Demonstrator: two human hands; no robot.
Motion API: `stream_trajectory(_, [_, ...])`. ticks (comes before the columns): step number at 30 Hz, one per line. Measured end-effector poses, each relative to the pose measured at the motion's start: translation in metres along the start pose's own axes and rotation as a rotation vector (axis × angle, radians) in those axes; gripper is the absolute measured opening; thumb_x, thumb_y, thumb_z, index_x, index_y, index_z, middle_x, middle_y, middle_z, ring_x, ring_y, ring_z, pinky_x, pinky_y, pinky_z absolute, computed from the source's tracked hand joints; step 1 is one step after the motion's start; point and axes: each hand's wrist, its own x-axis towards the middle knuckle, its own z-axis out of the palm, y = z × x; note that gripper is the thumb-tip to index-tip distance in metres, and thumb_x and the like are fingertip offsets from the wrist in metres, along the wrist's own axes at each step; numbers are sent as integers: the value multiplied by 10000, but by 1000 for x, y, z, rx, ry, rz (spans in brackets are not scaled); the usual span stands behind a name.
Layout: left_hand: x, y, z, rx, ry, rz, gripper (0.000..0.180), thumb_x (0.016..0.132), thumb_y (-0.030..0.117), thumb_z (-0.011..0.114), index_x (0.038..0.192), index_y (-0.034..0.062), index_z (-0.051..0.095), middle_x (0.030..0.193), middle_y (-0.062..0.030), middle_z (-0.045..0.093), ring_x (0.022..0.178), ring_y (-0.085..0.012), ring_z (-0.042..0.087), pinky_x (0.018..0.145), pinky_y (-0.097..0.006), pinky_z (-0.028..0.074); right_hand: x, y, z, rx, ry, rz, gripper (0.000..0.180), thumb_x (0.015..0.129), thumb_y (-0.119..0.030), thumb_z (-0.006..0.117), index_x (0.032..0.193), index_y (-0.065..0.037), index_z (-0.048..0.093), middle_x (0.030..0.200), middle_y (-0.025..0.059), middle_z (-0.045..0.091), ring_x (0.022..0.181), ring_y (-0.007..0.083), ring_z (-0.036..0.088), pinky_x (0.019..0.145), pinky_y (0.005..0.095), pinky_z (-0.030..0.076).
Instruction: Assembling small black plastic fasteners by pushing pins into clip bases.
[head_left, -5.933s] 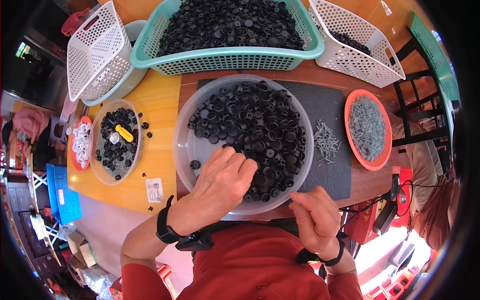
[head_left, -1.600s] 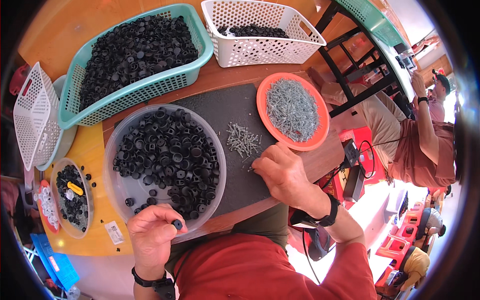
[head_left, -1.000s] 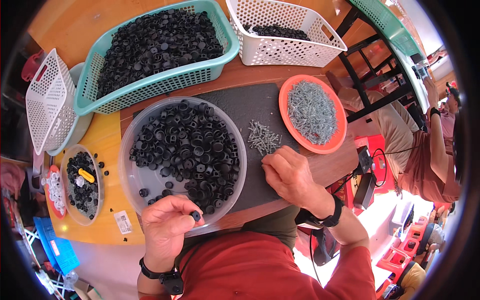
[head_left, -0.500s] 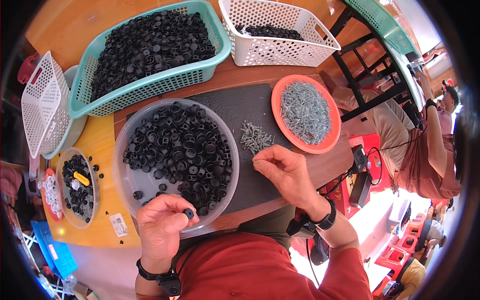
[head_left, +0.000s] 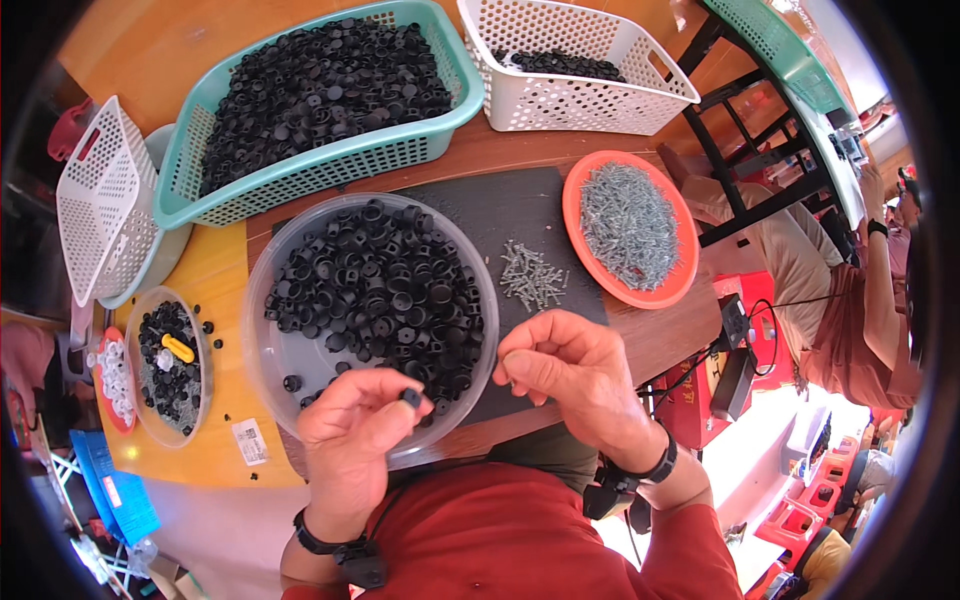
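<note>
Far L, an orange dish (head_left: 125, 424) w/ white bits (head_left: 117, 380), then a clear tray (head_left: 205, 375) of mixed small stuff, a yellow thing (head_left: 179, 348) on top. Next along the surface (head_left: 226, 270), the big clear tub (head_left: 283, 372), heaped w/ black caps (head_left: 385, 275). Over its near rim, L hand (head_left: 350, 430): fingers clamped on one black cap (head_left: 411, 398), hole end facing R.

R hand (head_left: 572, 380) is just beside the tub's R rim, fingers bunched together; can't tell if there's a screw btwn them. Further R, loose screws (head_left: 532, 277) on the dark mat (head_left: 520, 205), then an orange plate (head_left: 688, 245) piled w/ more.

Step in hand, I'd say: bringing the two hands together to work on that cap. Next move prob. calls for a firm L pinch, hole kept toward the R fingers, & careful lining up.

Vs half a sec ago: R hand's left the edge of the screw pile & come in twd the L; gap's much smaller. L hand's still got its cap.
</note>
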Motion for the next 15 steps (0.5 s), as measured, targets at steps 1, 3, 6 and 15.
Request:
stream_trajectory(1, [1, -2, 2, -6, -35, 36, 181, 829, 27, 630, 996, -31, 595, 897, -86, 642, 797, -116, 597, 743, -233, 467, -1, 1, 7, 27, -7, 4, 132, 852, -87, 636, 935, 10, 602, 810, 66, 651, 654, 63, 545, 548, 180, 417])
stream_trajectory(3, [1, -3, 6, 39, -17, 89, 192, 843, 33, 627, 1018, -29, 581, 918, -77, 632, 810, -106, 586, 751, -226, 458, 0, 5, 17, 54, -43, -9, 142, 862, -83, 625, 963, 13, 597, 829, 58, 647, 693, 65, 555, 587, 190, 435])
stream_trajectory(6, [0, -3, 19, 118, 91, 177, 208, 857, 128, 644, 999, -4, 567, 859, -69, 628, 728, -95, 557, 653, -213, 446, 3, 11, 36, 115, -78, -61, 145, 873, -70, 612, 990, 14, 594, 846, 41, 637, 737, 67, 568, 636, 200, 458])
stream_trajectory(15, [-3, -13, 8, 676, 190, 637, 235, 829, 72, 652, 1030, -8, 559, 881, -102, 571, 730, -178, 513, 654, -274, 424, 8, 24, 67, 224, 46, -79, 150, 881, -124, 618, 966, -5, 584, 841, 26, 621, 728, 54, 537, 614, 189, 434])
